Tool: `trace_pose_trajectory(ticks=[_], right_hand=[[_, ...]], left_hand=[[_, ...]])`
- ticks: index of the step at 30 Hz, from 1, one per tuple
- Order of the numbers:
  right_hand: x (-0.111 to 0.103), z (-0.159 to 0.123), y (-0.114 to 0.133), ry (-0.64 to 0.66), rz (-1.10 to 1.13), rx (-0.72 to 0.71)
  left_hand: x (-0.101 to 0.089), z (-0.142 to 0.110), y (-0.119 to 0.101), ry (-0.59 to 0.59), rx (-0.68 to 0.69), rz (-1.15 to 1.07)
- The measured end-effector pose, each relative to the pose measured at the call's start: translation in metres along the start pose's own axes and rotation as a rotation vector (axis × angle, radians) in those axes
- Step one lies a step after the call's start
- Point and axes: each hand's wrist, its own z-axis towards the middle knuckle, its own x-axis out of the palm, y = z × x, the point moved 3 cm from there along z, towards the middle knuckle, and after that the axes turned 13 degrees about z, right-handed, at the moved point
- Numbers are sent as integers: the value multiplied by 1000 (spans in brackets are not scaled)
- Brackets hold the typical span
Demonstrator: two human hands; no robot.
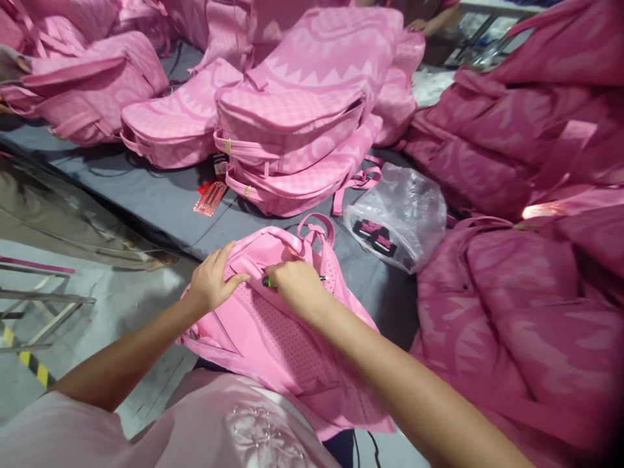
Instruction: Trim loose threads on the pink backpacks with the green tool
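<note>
A pink backpack (287, 325) leans against me at the table edge, its dotted mesh back panel facing up. My left hand (212, 276) grips its upper left side, thumb lying across the fabric. Closed over the upper part of the panel is my right hand (295, 283). It holds a small tool (267, 281) with a green-and-black end; a thin dark tip shows on the other side of the fist. The fingers hide the rest, so its exact kind is unclear. The bag's top loop (316, 227) stands up just beyond my right hand.
Stacked pink backpacks (292, 130) cover the grey table (160, 188) ahead; more are heaped at right (517, 312). A clear plastic bag (404, 208) holds black-and-pink labels (375, 235). A red tag (210, 197) hangs nearby. Other people stand at left (63, 214) and at the back (433, 26).
</note>
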Motion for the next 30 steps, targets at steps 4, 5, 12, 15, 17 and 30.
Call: trace_pose_trajectory(ticks=[4, 5, 12, 15, 17, 30], right_hand=[[-2, -7, 7, 14, 9, 1], [-3, -8, 7, 16, -3, 7], [-11, 15, 17, -180, 235, -33], [-11, 31, 16, -149, 267, -86], [-12, 35, 12, -133, 249, -84], [-12, 44, 18, -253, 360, 155]], left_hand=[[-3, 0, -3, -10, 7, 21], [-4, 0, -3, -2, 9, 24], [-3, -1, 1, 14, 10, -12], [1, 1, 6, 8, 12, -31], [3, 3, 9, 11, 17, -35], [7, 4, 8, -29, 49, -36]])
